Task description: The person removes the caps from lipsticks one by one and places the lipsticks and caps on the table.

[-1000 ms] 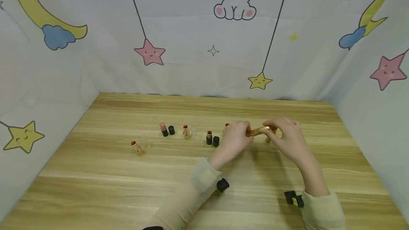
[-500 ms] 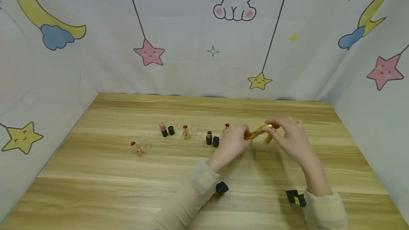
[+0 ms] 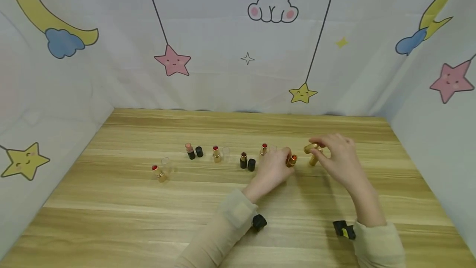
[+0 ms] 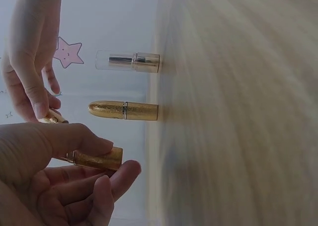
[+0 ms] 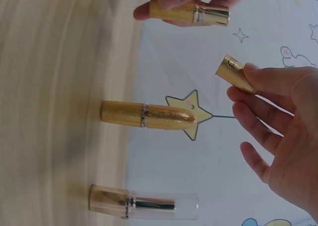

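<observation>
My left hand (image 3: 273, 171) grips the gold base of a lipstick (image 3: 291, 161), its red tip showing, held above the table. Between thumb and fingers my right hand (image 3: 338, 156) pinches the rounded gold cap (image 5: 233, 73), apart from the base and to its right. Below the right hand stands an upright, capped gold lipstick (image 4: 141, 111), partly covered by the fingers in the head view. Beyond it, both wrist views show a lipstick with a clear cap (image 5: 164, 206), hidden behind the right hand from the head.
To the left, several uncapped lipsticks stand upright in a loose row, among them a red one (image 3: 158, 173), a pink one (image 3: 190, 151) and a brown one (image 3: 243, 160). Beside them are black caps (image 3: 251, 165) and clear caps (image 3: 226, 152). A printed white cloth (image 3: 230, 82) encloses the wooden table (image 3: 148, 226).
The gold cap has come off the lipstick: it tilted, then separated. The cap stays in my right hand while the base, now with its red tip bared, remains in my left.
</observation>
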Motion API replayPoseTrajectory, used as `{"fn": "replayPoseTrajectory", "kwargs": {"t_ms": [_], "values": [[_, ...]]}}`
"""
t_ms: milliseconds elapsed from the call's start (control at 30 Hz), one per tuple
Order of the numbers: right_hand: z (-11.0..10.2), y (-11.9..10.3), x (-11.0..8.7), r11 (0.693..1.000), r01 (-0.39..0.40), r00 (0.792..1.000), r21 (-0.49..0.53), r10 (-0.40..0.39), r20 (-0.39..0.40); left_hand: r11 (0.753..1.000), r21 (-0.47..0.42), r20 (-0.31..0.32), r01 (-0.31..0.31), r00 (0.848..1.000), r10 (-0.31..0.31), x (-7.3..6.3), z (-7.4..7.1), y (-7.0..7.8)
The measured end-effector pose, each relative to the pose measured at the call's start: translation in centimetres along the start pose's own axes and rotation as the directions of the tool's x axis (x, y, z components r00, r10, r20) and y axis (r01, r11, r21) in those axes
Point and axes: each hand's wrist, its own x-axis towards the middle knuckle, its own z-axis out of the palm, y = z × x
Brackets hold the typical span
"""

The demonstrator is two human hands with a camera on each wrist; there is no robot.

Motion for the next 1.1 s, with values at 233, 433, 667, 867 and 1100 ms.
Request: {"fn": "replayPoseTrajectory", "kwargs": {"t_ms": [233,433,667,867,1100], "values": [[1.5,0.0,0.3,0.997,-0.010,0.997,-0.071,0.016,0.075,0.997,0.024,-0.012,-0.074,0.997,0.074,0.2,0.7,-0.2],[2.9,0.2,0.4,0.987,0.045,0.991,-0.157,-0.025,0.128,0.989,0.089,-0.014,-0.116,0.993,0.118,0.5,1.1,-0.5],[4.3,0.2,0.7,0.972,0.096,0.981,-0.214,-0.056,0.186,0.986,0.112,-0.008,-0.127,0.992,0.128,0.5,1.1,-0.8],[4.9,0.1,0.9,0.966,0.114,0.978,-0.232,-0.068,0.198,0.986,0.101,0.008,-0.136,0.991,0.136,0.4,0.9,-0.8],[5.4,0.2,1.2,0.962,0.139,0.974,-0.237,-0.089,0.209,0.985,0.111,0.031,-0.130,0.991,0.127,0.5,0.9,-0.9]]}}
